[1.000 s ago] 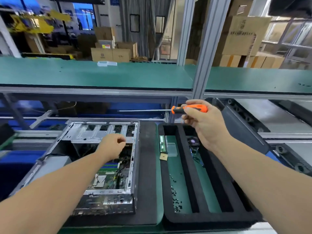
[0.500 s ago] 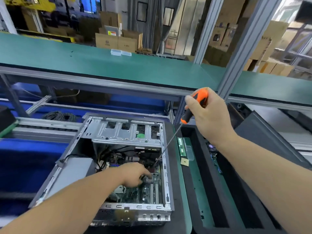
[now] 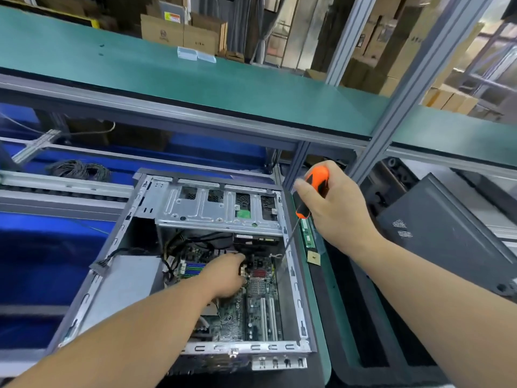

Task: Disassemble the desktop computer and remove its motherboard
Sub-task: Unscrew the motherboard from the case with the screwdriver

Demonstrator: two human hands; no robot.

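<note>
Right hand [image 3: 335, 211] grips screwdriver [image 3: 312, 197] angled into open case [image 3: 293, 275], left hand [image 3: 228, 275] down on motherboard [image 3: 260, 306], grip unclear; tip could slip and gouge board or nick fingers, since the shaft comes in slanted.

Factory assembly line [image 3: 195, 79], stacked cartons [image 3: 179, 35]

light: bright, even | glare: upper right | blur: slight, lower left | edges: wide-angle bowing
</note>
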